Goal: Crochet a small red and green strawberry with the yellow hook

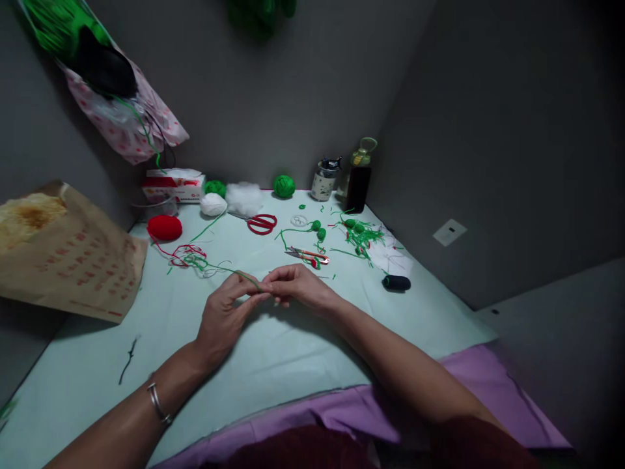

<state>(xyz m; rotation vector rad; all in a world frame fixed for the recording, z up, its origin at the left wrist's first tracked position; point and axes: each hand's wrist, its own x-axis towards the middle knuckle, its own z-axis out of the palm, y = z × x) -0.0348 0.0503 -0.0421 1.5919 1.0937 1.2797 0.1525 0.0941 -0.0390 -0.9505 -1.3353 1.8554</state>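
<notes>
Green yarn (229,268) runs from a tangle of red, green and white strands (188,257) to my fingertips above the table. My left hand (222,312), a silver bangle on its wrist, pinches the yarn between thumb and forefinger. My right hand (300,286) meets it there, its thumb and fingers pressed together at the same spot. Whatever the right fingertips hold is too small to make out. Just beyond the hands lie small orange-handled scissors (312,255) and a little red and green piece (315,264).
A paper bag (83,267) stands at the left, near a red yarn ball (165,228). Red-handled scissors (262,224), white stuffing (244,197) and a green ball (284,186) lie toward the back. Green scraps (364,238), a phone (359,189) and a black roll (396,283) are at the right.
</notes>
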